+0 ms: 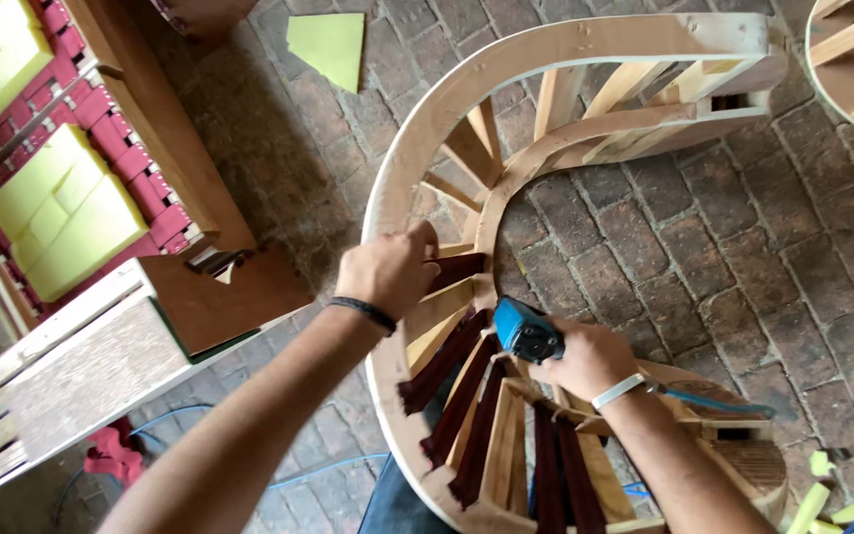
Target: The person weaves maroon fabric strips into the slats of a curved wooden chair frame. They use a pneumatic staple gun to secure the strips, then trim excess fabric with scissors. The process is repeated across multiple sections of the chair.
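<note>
curved frame (417, 138): pale, bare wood
webbing straps (467, 396): dark maroon
power tool (526, 331): bright blue body, black nose
wristband (366, 312): black
watch strap (617, 392): white
floor (743, 247): reddish-brown brick, grey joints
foam pieces (328, 44): yellow-green
hose (719, 403): light blue

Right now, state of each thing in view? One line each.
Left hand: pressing a dark red strap against the frame.
Right hand: gripping the blue tool.
Blue tool: held, nose against the frame.
Curved wooden frame: bare wood, lying on brick floor, partly strapped.
Dark red webbing straps: stretched across the frame's near section.
Yellow foam piece: loose on floor.
</note>
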